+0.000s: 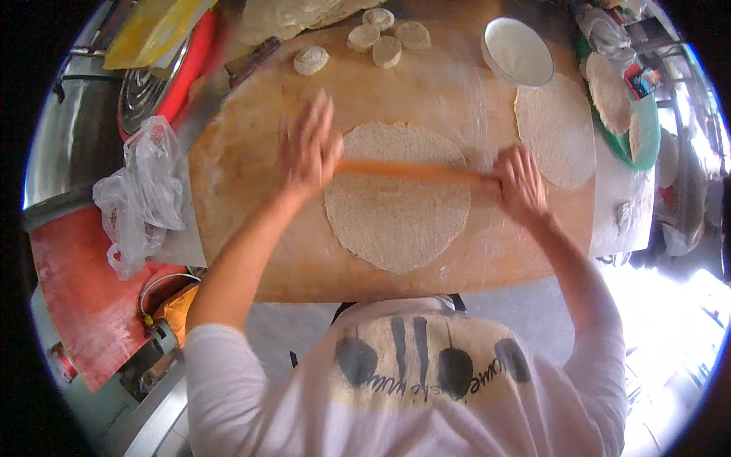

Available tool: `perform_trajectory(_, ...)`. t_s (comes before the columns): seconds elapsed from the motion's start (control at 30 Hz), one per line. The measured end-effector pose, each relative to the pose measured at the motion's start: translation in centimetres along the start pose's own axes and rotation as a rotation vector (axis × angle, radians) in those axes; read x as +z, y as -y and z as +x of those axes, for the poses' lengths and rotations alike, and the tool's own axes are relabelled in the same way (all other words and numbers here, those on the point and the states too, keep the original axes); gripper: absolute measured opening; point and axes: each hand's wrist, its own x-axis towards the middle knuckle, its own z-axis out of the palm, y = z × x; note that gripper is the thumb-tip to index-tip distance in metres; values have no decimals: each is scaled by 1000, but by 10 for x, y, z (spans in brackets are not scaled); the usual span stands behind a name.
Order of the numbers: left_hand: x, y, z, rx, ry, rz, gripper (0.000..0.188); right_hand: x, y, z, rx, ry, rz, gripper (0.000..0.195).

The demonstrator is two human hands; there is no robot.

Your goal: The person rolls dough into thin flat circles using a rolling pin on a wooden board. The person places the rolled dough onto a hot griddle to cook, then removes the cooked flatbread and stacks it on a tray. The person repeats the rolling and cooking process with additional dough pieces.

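A thin wooden rolling pin (408,170) lies across the upper part of a large round sheet of rolled dough (400,223) on a floured wooden board (274,251). At the pin's left end is my left hand (310,149), blurred, its fingers stretched out and pointing away from me; whether it grips the pin is not clear. My right hand (522,181) has its fingers curled over the pin's right end. Another rolled dough sheet (557,134) lies flat at the right of the board.
Several small dough pieces (387,52) and a white bowl (518,51) stand along the board's far side, near a large dough mass (297,14). Plastic bags (151,183) lie left of the board. At right, a green tray (645,137) holds flat dough sheets (610,94).
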Motion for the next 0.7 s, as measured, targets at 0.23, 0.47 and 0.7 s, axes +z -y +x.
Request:
perform_trajectory(0.23,28,24,55,-187,-143,35,57,7,-15,36,93,16,63,27)
perform_trajectory(0.47,11,6,17,-37,-31,-129,54,-11,-16,24,-60,67,60,31)
perform_trajectory(0.7,47,42,73,-207,-152,-34,59,-2,-23,45,-83,74,19,28)
